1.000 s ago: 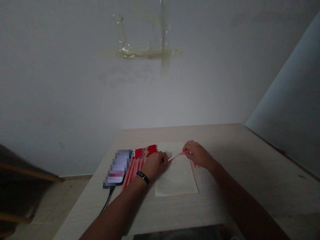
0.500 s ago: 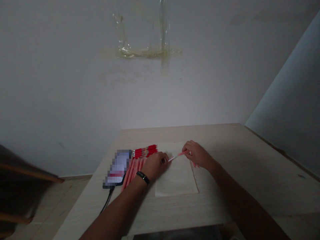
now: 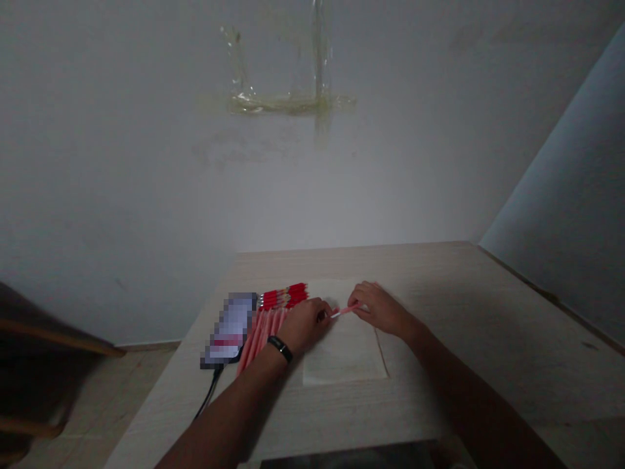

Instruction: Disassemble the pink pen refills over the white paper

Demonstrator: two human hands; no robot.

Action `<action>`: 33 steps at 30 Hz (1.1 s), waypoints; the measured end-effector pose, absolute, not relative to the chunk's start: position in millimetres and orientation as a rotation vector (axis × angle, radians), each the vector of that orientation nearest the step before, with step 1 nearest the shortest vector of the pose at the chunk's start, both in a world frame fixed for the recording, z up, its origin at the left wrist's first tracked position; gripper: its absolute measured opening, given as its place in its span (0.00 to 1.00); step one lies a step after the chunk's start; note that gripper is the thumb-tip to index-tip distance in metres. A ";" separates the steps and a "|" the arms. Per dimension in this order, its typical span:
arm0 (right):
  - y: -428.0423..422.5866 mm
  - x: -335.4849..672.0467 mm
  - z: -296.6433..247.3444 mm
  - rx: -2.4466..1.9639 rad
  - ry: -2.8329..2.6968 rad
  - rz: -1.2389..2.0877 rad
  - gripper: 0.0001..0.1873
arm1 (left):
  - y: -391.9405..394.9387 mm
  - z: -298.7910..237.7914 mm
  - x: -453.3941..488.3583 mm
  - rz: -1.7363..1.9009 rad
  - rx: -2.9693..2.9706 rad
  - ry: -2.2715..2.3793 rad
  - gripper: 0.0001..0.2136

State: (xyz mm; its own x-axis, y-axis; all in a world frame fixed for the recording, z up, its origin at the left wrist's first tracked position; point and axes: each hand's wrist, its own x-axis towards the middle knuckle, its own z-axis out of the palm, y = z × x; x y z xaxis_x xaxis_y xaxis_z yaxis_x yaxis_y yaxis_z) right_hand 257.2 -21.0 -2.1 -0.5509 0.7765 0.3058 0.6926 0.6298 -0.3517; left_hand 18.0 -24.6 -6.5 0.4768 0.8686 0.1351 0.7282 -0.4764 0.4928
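My left hand (image 3: 305,326) and my right hand (image 3: 378,309) both pinch a slim pink-and-white pen (image 3: 345,311) above a sheet of paper (image 3: 344,355), one hand at each end. Left of my left hand, a fanned row of pink pens with red ends (image 3: 263,335) lies on the table, partly hidden by that hand. A black wristband (image 3: 280,348) circles my left wrist. Further left lies a pixelated smartphone (image 3: 229,329).
A black cable (image 3: 211,389) runs from the phone over the front of the light wood table (image 3: 488,326). Dark wooden furniture (image 3: 39,352) stands at the left on the floor. Dried tape residue (image 3: 288,103) marks the wall behind.
My right hand has moved left toward my left hand, narrowing the gap between them. Less of the pen shows between my hands, and the pink piece below my right hand no longer shows.
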 end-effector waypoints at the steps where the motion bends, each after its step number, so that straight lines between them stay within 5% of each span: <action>1: -23.3 254.2 -1.1 -1.147 -2.428 0.281 0.02 | -24.6 -5.6 18.8 0.530 2.341 1.323 0.08; 11: -30.3 243.3 -1.2 -1.010 -2.438 0.400 0.06 | -21.2 -4.5 18.9 0.675 2.192 1.175 0.15; 33: -27.1 248.0 -4.4 -1.168 -2.306 0.306 0.05 | -26.6 13.6 17.5 1.067 2.116 1.239 0.12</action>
State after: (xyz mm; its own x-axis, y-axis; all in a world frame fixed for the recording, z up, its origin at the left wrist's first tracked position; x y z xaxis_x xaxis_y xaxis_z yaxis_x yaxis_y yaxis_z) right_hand 248.0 -27.1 -4.4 -0.4839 0.7991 0.3568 0.6784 0.6001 -0.4238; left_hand 17.5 -26.6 13.6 0.2924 0.8737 0.3888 0.5137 -0.4865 0.7067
